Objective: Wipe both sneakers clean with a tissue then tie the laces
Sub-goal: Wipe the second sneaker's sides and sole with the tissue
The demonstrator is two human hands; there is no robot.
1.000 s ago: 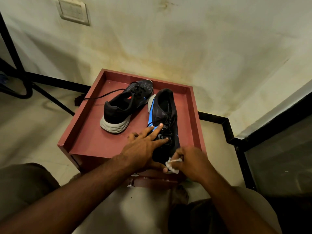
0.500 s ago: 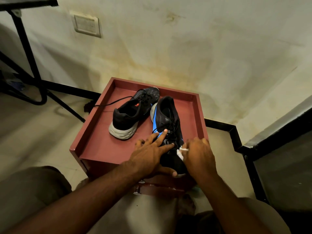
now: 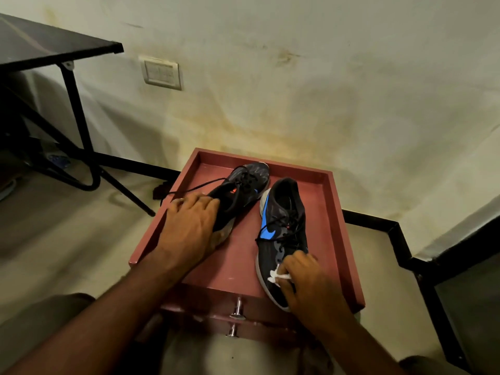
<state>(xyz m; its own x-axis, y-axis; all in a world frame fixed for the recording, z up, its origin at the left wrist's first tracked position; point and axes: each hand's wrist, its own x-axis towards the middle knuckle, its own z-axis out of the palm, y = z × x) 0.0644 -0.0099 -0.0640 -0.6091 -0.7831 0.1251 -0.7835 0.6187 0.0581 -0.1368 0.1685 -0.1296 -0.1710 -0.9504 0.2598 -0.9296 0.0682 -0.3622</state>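
Two black sneakers lie on a red-brown cabinet top (image 3: 235,255) with a raised rim. The right sneaker (image 3: 281,212), with a blue logo and loose laces, points its toe toward me. My right hand (image 3: 308,282) pinches a small white tissue (image 3: 277,276) against that toe. The left sneaker (image 3: 240,190) lies with its toe away from me, and its untied lace trails off to the left. My left hand (image 3: 189,226) rests over its heel with the fingers curved around it.
A drawer knob (image 3: 237,309) sticks out of the cabinet front near my knees. A black table (image 3: 54,47) with metal legs stands at the left. The stained wall with a switch plate (image 3: 161,73) is behind the cabinet. A black ledge runs along the right.
My left hand left the blue-logo sneaker and moved left onto the other sneaker's heel. My right hand with the tissue stayed at the toe of the blue-logo sneaker. The camera tilted upward.
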